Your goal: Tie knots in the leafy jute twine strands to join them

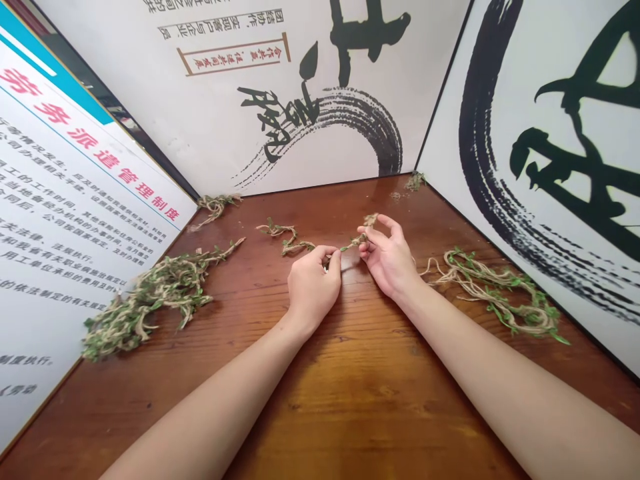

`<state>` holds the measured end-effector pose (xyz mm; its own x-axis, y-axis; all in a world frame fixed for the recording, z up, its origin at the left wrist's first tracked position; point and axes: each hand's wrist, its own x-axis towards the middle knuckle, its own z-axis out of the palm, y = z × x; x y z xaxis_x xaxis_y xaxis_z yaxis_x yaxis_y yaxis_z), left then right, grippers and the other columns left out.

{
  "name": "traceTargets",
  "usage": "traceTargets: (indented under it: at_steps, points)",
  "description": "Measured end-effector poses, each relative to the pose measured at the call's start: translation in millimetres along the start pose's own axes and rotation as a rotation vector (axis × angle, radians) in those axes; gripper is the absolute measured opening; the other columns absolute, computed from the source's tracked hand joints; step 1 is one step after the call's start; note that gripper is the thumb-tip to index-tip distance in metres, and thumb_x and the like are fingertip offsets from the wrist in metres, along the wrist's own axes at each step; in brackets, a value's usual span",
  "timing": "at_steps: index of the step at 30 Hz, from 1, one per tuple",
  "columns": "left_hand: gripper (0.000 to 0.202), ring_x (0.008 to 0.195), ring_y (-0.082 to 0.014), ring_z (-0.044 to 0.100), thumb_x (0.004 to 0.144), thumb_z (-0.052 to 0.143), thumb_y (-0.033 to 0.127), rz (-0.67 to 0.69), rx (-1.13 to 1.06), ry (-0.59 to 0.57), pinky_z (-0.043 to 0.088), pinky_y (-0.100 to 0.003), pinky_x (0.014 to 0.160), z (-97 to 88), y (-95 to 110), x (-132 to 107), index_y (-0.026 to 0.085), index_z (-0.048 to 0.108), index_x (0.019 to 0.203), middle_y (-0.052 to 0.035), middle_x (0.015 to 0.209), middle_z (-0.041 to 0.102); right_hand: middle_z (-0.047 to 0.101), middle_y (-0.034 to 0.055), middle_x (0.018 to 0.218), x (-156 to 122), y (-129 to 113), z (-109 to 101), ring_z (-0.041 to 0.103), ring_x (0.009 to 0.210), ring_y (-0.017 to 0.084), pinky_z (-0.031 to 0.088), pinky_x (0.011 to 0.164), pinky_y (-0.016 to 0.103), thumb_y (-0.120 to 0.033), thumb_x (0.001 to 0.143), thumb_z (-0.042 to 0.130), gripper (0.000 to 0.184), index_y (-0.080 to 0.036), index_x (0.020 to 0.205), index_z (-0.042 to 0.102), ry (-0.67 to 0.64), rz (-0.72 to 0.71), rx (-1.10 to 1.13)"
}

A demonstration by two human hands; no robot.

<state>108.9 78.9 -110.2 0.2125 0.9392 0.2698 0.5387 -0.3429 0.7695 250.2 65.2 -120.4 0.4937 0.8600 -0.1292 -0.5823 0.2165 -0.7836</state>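
Observation:
A twine cord with small green leaves (289,241) runs from the table's middle up into my hands. My left hand (315,281) is closed on it, thumb and index finger pinched together. To the right, my right hand (386,257) holds the same leafy twine between thumb and fingers, palm turned partly up. A short stretch of the twine spans the gap between both hands. Its far end shows above my right fingertips. Part of the twine is hidden behind my left fingers.
A heap of leafy twine (150,303) lies at the left. Looser loops of twine (515,297) lie at the right. Smaller bits (216,205) and a green clump (415,181) rest near the back. Printed panels (320,60) stand around the wooden table (350,400).

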Motion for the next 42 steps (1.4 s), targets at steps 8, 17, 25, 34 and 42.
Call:
traceTargets:
  at_steps: [8, 17, 25, 34, 42]
  points:
    - [0.017, 0.061, -0.0161, 0.060, 0.089, 0.065, 0.034, -0.034, -0.170, 0.142, 0.042, -0.026, 0.058, -0.1, -3, 3, 0.020, 0.074, 0.084, -0.0033, 0.070, 0.070, 0.059, 0.0100, 0.142, -31, -3, 5, 0.068, 0.095, 0.022, 0.048, 0.054, 0.027, -0.016, 0.084, 0.064, 0.054, -0.034, 0.134, 0.054, -0.113, -0.548, -0.500]
    - [0.018, 0.067, -0.0148, 0.066, 0.092, 0.063, 0.033, 0.056, -0.242, 0.008, 0.050, -0.027, 0.069, -1.6, 3, -1, 0.019, 0.075, 0.093, -0.0024, 0.078, 0.075, 0.073, 0.0033, 0.094, -18, 10, 1, 0.068, 0.067, 0.017, 0.054, 0.063, 0.032, -0.023, 0.086, 0.065, 0.017, -0.025, 0.103, 0.062, -0.202, -0.380, -0.676]
    - [0.033, 0.055, -0.0128, 0.054, 0.093, 0.061, 0.036, 0.103, -0.173, -0.040, 0.042, -0.027, 0.061, -5.9, 7, -2, 0.020, 0.066, 0.065, 0.0009, 0.057, 0.063, 0.070, 0.0006, 0.079, -17, 7, 1, 0.061, 0.052, 0.014, 0.046, 0.047, 0.027, -0.037, 0.082, 0.075, 0.024, -0.025, 0.085, 0.055, -0.102, -0.312, -0.588]
    - [0.022, 0.063, -0.0143, 0.060, 0.096, 0.054, 0.031, 0.172, -0.289, -0.062, 0.049, -0.028, 0.069, -5.6, 5, -5, 0.020, 0.073, 0.091, -0.0002, 0.068, 0.070, 0.068, 0.0007, 0.073, -13, 8, 0, 0.059, 0.056, 0.015, 0.049, 0.052, 0.029, -0.045, 0.078, 0.081, 0.027, -0.023, 0.080, 0.064, -0.217, -0.280, -0.542]
    - [0.013, 0.070, -0.0138, 0.065, 0.086, 0.070, 0.029, 0.079, -0.312, 0.072, 0.051, -0.026, 0.067, 1.5, -3, 0, 0.019, 0.075, 0.094, -0.0040, 0.089, 0.077, 0.075, 0.0046, 0.082, -12, 9, 0, 0.065, 0.069, 0.018, 0.051, 0.060, 0.030, -0.028, 0.079, 0.069, 0.008, -0.022, 0.082, 0.073, -0.319, -0.282, -0.607]
